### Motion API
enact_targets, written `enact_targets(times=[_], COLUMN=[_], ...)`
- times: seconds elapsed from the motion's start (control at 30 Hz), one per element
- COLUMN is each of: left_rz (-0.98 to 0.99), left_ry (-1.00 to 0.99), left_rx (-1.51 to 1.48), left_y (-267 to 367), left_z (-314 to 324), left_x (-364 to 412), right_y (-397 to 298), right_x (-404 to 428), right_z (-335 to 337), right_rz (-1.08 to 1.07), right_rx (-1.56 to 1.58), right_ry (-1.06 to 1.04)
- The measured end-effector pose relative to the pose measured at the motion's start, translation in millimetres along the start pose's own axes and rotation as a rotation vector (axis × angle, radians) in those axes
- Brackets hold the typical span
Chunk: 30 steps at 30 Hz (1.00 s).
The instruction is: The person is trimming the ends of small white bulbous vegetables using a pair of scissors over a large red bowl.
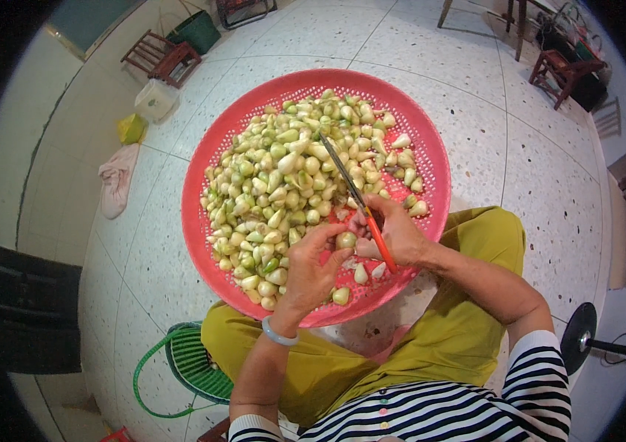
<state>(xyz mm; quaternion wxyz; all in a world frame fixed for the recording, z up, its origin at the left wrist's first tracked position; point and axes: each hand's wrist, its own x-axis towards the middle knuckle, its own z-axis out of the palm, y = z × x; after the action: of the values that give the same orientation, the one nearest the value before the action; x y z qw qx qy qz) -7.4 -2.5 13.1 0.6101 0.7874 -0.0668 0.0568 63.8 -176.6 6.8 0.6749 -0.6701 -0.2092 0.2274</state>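
My left hand (pixel 315 265) pinches a small pale green bulb (pixel 346 240) between thumb and fingertips, low over a wide pink-red perforated plastic basket (pixel 194 221). My right hand (pixel 395 229) grips a cutting tool (pixel 380 243) by its orange-red handle. Its long, narrow dark blade points up and away over the heap; whether it is a knife or scissors seen edge-on I cannot tell. The right fingertips are close beside the held bulb. A large heap of onion-like bulbs (pixel 268 193), white to green, fills much of the basket. Several loose bulbs (pixel 361 273) lie near my hands.
The basket is over my crossed legs (pixel 473 237) and the speckled floor. A green woven basket (pixel 197 359) stands at lower left. Farther off are a small wooden chair (pixel 166 58), a white container (pixel 155 99), a pink cloth (pixel 116 179), and a black round base (pixel 577 337) at right.
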Motion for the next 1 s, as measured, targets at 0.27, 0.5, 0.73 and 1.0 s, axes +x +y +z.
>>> enact_targets(times=[0.27, 0.5, 0.73, 1.0], left_rz=[-0.066, -0.178, -0.258, -0.340], left_ry=[-0.048, -0.104, -0.066, 0.143], left_rx=[-0.242, -0.382, -0.513, -0.613], left_y=[1.9, 9.7, 4.5, -4.5], left_z=[1.5, 1.5, -2.4, -11.9], left_x=[-2.9, 0.1, 1.6, 9.1], right_y=[-12.1, -7.2, -13.7, -11.0], right_x=[-1.2, -1.3, -1.8, -5.4], right_z=[-0.3, -4.7, -6.5, -7.2], right_rz=[0.020, -0.076, -0.080, -0.034], right_rx=[-0.096, 0.020, 0.134, 0.050], right_ry=[-0.034, 0.000, -0.021, -0.065])
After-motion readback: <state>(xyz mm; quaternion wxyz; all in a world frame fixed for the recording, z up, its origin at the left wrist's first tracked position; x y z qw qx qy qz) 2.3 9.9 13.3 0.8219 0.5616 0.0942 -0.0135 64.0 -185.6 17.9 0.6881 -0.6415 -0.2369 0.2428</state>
